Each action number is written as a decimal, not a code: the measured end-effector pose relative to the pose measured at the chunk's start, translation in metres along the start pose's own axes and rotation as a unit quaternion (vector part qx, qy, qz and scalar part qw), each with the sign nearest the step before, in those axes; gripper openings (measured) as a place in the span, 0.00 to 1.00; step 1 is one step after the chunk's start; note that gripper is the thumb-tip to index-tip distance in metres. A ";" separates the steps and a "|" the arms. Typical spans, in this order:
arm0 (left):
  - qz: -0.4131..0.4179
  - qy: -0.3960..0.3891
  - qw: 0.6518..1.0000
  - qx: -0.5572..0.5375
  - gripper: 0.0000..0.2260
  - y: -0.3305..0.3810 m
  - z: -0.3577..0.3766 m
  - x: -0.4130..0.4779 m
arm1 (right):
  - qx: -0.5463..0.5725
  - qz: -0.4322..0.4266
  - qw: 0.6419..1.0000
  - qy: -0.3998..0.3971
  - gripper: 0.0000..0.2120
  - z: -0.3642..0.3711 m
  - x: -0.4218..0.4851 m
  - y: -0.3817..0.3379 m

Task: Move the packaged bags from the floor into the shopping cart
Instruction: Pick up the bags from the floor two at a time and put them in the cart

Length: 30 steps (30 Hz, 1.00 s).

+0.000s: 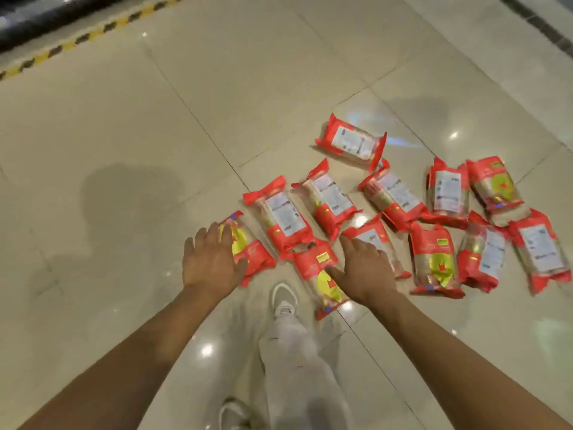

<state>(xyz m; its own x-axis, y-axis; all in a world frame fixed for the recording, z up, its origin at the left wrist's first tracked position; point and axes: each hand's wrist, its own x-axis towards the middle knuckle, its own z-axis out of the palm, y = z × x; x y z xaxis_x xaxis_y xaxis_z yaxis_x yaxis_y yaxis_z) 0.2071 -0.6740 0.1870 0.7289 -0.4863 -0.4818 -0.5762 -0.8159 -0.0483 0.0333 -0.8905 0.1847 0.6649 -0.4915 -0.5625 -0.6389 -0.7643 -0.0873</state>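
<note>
Head view looks down on a glossy beige tiled floor (155,119), where a black and yellow striped strip (77,40) runs across the far left corner beside a dark band. Red packaged bags (393,197) lie scattered flat on the tiles to the right of centre, about a dozen of them, some touching or overlapping at their edges, some with a white label up and others showing a yellow patch. One bag (352,141) lies a little apart at the far side of the group. Two bare arms reach forward from the bottom corners. Between them a leg in pale trousers (294,361) ends in a white shoe (283,301) planted just short of the bags, and a second shoe (231,414) shows at the bottom edge. On the near left, the left hand (210,262), palm down with its fingers spread, hovers over the nearest bag on the left (251,252), which shows its yellow side; whether it touches cannot be told. Beside it the right hand (362,271), also palm down with fingers spread, is above two bags, a yellow-patched one (319,274) under its thumb side and a white-labelled one (372,234) under its fingertips. Neither hand is holding anything. No cart shows in this view.
</note>
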 end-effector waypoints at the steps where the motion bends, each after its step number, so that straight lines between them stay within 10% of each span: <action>1: -0.009 -0.023 0.999 -0.021 0.35 0.004 0.030 0.034 | 0.015 0.009 1.000 -0.026 0.38 0.032 0.034 0.008; 10: -0.248 -0.139 0.918 -0.276 0.46 -0.005 0.285 0.220 | 0.186 0.150 0.957 -0.162 0.45 0.268 0.225 0.086; 15: -0.364 -0.114 0.772 -0.509 0.47 -0.028 0.358 0.247 | 0.271 0.180 0.924 -0.199 0.46 0.321 0.251 0.114; 18: -0.366 -0.108 0.679 -0.627 0.24 -0.027 0.373 0.252 | 0.310 0.191 0.910 -0.199 0.46 0.330 0.259 0.119; 22: -0.351 -0.071 0.673 -0.647 0.13 -0.025 0.364 0.245 | 0.321 0.193 0.910 -0.177 0.39 0.324 0.245 0.109; 30: -0.292 0.043 0.727 -0.620 0.40 -0.059 0.188 0.137 | 0.389 0.138 0.911 -0.013 0.41 0.148 0.133 0.043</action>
<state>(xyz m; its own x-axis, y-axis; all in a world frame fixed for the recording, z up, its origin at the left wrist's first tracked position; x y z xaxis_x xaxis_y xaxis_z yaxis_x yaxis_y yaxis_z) 0.2712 -0.6333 -0.0409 0.7667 0.0820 -0.6367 0.5781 -0.5195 0.6292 0.0373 -0.9270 -0.0153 0.4340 -0.6019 -0.6703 -0.8680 -0.0802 -0.4900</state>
